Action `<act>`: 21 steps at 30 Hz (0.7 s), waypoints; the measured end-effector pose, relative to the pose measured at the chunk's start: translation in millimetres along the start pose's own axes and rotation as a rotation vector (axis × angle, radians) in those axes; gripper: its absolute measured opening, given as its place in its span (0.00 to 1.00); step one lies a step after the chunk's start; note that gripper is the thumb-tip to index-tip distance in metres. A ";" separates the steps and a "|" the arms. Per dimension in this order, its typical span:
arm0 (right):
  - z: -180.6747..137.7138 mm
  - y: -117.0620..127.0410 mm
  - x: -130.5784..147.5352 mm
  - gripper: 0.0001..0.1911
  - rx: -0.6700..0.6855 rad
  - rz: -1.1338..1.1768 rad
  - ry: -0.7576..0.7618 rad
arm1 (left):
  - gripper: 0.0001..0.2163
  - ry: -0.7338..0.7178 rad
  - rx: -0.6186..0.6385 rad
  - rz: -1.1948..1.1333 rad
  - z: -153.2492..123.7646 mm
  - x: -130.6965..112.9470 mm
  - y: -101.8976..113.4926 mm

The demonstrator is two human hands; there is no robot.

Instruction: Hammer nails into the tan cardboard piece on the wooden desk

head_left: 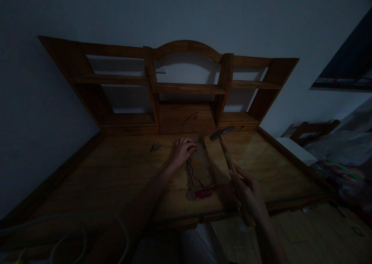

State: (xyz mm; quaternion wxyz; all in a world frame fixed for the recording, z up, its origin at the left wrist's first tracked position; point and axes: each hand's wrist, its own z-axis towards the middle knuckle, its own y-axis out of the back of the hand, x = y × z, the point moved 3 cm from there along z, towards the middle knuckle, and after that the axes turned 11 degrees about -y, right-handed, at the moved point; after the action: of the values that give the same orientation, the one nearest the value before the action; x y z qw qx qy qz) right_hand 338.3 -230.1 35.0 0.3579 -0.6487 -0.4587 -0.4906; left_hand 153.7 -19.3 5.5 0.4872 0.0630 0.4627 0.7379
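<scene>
A worn, patterned piece of cloth or board point(199, 175) lies on the wooden desk top point(116, 171). My left hand point(184, 149) rests at its far end, fingers pinched together on something too small to make out. My right hand point(247, 194) grips the wooden handle of a hammer point(225, 149), whose metal head hangs raised just right of the left hand, above the desk.
A wooden shelf unit point(186, 87) stands at the back of the desk against the wall. A few small dark nails point(155, 147) lie on the desk to the left. White cables point(72, 233) curl at lower left. A chair point(314, 129) and clutter sit right.
</scene>
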 end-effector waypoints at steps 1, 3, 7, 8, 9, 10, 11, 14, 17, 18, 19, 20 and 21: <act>0.3 -1.0 -0.5 0.30 0.002 -0.015 0.010 | 0.05 0.002 -0.008 0.005 -0.1 1.1 -0.5; 0.1 -3.6 -0.4 0.31 0.011 -0.046 0.018 | 0.05 0.007 -0.015 0.012 -0.2 2.5 -1.1; -4.3 -11.6 6.2 0.33 0.042 -0.069 -0.018 | 0.05 0.008 -0.031 0.017 0.0 1.5 -0.8; -5.8 -13.6 8.8 0.33 0.045 -0.073 -0.029 | 0.05 0.005 -0.035 0.016 0.1 1.1 -0.9; -7.2 -15.6 11.1 0.34 0.054 -0.078 -0.041 | 0.05 0.002 -0.036 0.016 0.1 1.1 -1.2; -8.3 -17.2 12.9 0.34 0.062 -0.081 -0.049 | 0.05 0.001 -0.036 0.015 0.0 1.4 -1.6; -9.0 -18.3 14.0 0.34 0.070 -0.080 -0.053 | 0.04 0.001 -0.035 0.016 -0.3 2.0 -2.1; -7.2 -18.1 10.6 0.32 0.109 -0.055 -0.043 | 0.04 0.014 -0.029 0.013 -1.7 4.5 -3.6; 1.6 -10.2 -2.4 0.29 0.107 0.006 -0.036 | 0.08 0.019 -0.022 -0.007 -2.8 6.1 -2.8; 5.7 -6.6 -7.9 0.28 0.106 0.025 -0.034 | 0.11 0.023 -0.022 -0.009 -2.6 7.4 -1.4; 10.0 -2.4 -13.3 0.27 0.098 0.040 -0.032 | 0.14 0.031 -0.026 -0.005 -2.4 9.9 0.8; 14.4 2.3 -18.3 0.26 0.077 0.052 -0.027 | 0.15 0.042 -0.033 0.004 -2.1 14.1 4.2; 18.5 7.2 -22.9 0.25 0.049 0.061 -0.020 | 0.16 0.062 -0.050 0.018 -2.1 20.4 9.0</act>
State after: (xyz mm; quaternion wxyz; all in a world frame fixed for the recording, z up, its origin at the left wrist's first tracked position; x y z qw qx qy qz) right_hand 348.6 -221.0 7.9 0.3841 -0.6584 -0.4541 -0.4613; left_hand 136.1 -5.6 3.7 0.4674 0.0323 0.4584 0.7552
